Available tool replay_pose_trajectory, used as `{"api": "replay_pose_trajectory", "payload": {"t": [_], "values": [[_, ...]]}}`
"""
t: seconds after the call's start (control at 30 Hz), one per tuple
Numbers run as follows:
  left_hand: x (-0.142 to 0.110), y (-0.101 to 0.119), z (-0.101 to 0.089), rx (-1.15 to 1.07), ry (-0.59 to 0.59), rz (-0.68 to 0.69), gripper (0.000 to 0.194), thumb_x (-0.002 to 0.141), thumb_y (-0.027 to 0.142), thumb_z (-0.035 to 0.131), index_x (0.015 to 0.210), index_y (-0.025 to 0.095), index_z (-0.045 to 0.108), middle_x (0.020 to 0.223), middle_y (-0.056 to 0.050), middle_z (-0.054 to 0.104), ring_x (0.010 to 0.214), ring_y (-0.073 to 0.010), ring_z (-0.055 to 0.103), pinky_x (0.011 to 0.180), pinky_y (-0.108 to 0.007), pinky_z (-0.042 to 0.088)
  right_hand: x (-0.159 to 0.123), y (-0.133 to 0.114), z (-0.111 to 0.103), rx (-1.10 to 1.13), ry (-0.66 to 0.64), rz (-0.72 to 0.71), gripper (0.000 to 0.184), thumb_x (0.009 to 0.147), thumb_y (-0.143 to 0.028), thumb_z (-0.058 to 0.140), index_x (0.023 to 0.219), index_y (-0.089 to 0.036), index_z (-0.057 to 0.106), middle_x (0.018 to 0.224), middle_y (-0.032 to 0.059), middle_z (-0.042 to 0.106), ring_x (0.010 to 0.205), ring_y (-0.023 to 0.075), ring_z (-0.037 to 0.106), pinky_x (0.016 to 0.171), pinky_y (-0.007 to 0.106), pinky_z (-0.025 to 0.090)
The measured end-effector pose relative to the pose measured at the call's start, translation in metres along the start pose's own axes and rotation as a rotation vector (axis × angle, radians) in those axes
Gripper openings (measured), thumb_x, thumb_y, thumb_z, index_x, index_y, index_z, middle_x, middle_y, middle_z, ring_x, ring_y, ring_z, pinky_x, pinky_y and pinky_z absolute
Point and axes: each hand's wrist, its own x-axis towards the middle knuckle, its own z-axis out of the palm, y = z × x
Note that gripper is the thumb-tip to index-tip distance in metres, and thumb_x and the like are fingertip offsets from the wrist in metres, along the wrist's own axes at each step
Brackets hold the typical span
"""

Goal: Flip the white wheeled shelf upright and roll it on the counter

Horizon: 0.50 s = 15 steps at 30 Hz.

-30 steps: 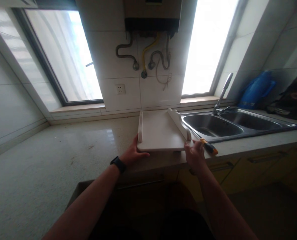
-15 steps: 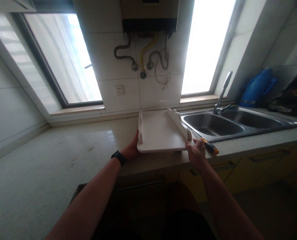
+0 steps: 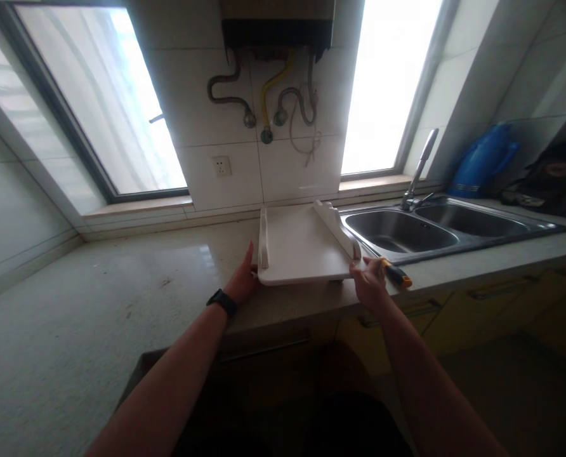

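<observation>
A white board point(image 3: 302, 241) with raised side pieces along its left and right edges lies on the counter beside the sink, its front edge apparently slightly raised. My left hand point(image 3: 243, 277) is at its front left corner, thumb pointing up outside the edge and the other fingers partly hidden at or beneath the corner. With fingers and thumb closed, my right hand point(image 3: 369, 282) grips the front right corner. Just right of that hand lies a tool with a black and yellow handle point(image 3: 397, 274), its working end hidden.
The speckled counter point(image 3: 121, 285) extends left, with a few small dark marks. A double steel sink point(image 3: 407, 231) with a tap point(image 3: 420, 168) is at right, and a blue jug-like container point(image 3: 483, 162) stands behind it. Hoses and a wall socket point(image 3: 221, 166) are on the tiled wall.
The view has shifted slightly, so the room appears a little left and higher. My left thumb now stands away from the board's left edge. My right hand keeps its grip.
</observation>
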Motion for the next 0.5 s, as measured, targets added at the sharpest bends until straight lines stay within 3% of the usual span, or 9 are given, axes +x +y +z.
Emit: {"api": "replay_pose_trajectory", "payload": {"t": [0.07,0.13,0.23,0.37,0.5], "values": [[-0.001,0.001,0.005,-0.104,-0.049,0.004,0.126,0.083,0.019,0.074,0.163,0.018,-0.023,0.120,-0.016,0.078,0.105,-0.0293,0.075,0.103,-0.053,0.051,0.005,0.000,-0.001,-0.006,-0.005,0.010,0.065,0.087,-0.061,0.041,0.134,-0.015,0.043,0.140,0.0261,0.047,0.137,0.0425,0.043,0.114,0.060,0.035],[0.001,0.001,0.009,-0.198,-0.069,0.029,0.117,0.085,0.021,0.070,0.166,0.017,-0.013,0.127,-0.017,0.075,0.117,-0.0300,0.071,0.110,-0.053,0.047,0.010,-0.001,-0.001,-0.012,-0.012,0.011,0.067,0.087,-0.060,0.041,0.135,-0.014,0.043,0.141,0.0254,0.048,0.138,0.0424,0.042,0.115,0.059,0.035],[0.009,-0.001,0.017,-0.286,0.065,-0.012,0.086,0.091,0.026,0.059,0.166,0.014,0.019,0.129,-0.017,0.074,0.119,-0.0294,0.070,0.111,-0.052,0.048,0.017,-0.005,0.000,-0.019,-0.031,0.003,0.069,0.087,-0.058,0.039,0.140,-0.014,0.042,0.145,0.0244,0.049,0.139,0.0408,0.043,0.114,0.055,0.036],[0.024,0.004,0.026,-0.269,0.208,-0.051,0.064,0.101,0.035,0.040,0.160,0.011,0.035,0.138,-0.020,0.068,0.124,-0.0299,0.067,0.112,-0.053,0.047,0.022,-0.015,0.002,-0.018,-0.107,-0.019,0.069,0.089,-0.054,0.038,0.147,-0.018,0.044,0.138,0.0191,0.060,0.129,0.0378,0.053,0.107,0.051,0.044],[0.024,0.016,0.028,-0.213,0.208,-0.018,0.062,0.099,0.038,0.052,0.153,0.010,0.046,0.146,-0.019,0.063,0.136,-0.0313,0.058,0.121,-0.049,0.038,0.016,-0.028,0.001,-0.040,-0.149,-0.028,0.069,0.091,-0.053,0.037,0.150,-0.018,0.045,0.131,0.0185,0.066,0.125,0.0387,0.057,0.104,0.051,0.044]]}}
